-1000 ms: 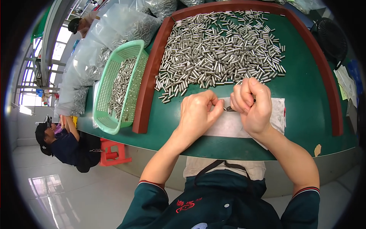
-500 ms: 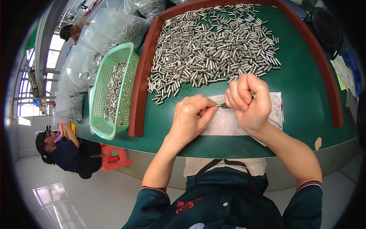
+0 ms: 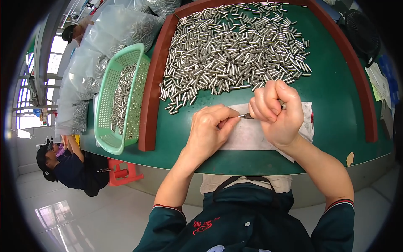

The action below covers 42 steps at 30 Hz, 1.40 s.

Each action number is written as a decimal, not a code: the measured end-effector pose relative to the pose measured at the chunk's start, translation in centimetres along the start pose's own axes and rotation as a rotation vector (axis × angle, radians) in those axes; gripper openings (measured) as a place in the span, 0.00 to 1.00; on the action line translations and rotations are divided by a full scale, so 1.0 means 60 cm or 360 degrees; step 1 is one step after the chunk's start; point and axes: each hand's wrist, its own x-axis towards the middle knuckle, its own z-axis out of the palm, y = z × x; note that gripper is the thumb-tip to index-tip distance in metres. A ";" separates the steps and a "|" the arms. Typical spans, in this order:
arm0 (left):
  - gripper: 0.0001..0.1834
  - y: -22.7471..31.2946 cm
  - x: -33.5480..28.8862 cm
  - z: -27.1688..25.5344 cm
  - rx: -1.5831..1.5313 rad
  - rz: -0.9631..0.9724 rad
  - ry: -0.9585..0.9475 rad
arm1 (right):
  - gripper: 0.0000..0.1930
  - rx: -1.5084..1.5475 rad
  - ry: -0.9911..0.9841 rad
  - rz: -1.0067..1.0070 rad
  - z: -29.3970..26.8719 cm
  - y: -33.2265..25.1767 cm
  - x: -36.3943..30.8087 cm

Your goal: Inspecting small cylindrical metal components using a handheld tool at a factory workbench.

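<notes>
Metal pin [image 3: 241, 116] sits in the left hand [image 3: 210, 126], its bright end just past the fingertips, above a white cloth [image 3: 247, 137]. Thumb and forefinger pinch it. The right hand [image 3: 279, 113] is closed into a fist around what looks like a dark tool [image 3: 248, 116], its tip pointing at the pin; whether the 2 touch is too small to tell. Compared with 0.5 seconds ago, the left hand keeps its pinch and the right fist sits slightly farther off; 1 second ago, the bright end was hard to make out. That suggests work on this pin is underway rather than done.

Beyond the hands, a pile of similar pins [image 3: 235, 54] lies on the green counter [image 3: 331, 113], inside a brown frame [image 3: 152, 96]. Left of the frame stands a pale green basket [image 3: 136, 96] holding more, then clear bags [image 3: 136, 25] of metal pieces.
</notes>
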 end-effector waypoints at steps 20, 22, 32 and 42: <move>0.04 -0.004 0.000 -0.005 -0.0368 0.0017 0.0114 | 0.19 -0.0168 0.0029 -0.0106 0.014 0.005 -0.006; 0.04 -0.014 0.000 -0.010 -0.1102 -0.0005 0.0201 | 0.19 -0.0205 -0.0001 -0.0123 0.015 0.005 -0.009; 0.14 -0.033 -0.003 -0.040 -0.2332 -0.0731 0.0169 | 0.19 -0.0184 0.0020 -0.0071 0.016 0.003 -0.005; 0.10 -0.037 -0.001 -0.043 -0.2302 -0.0752 0.0242 | 0.19 -0.0207 0.0027 -0.0067 0.014 0.003 -0.004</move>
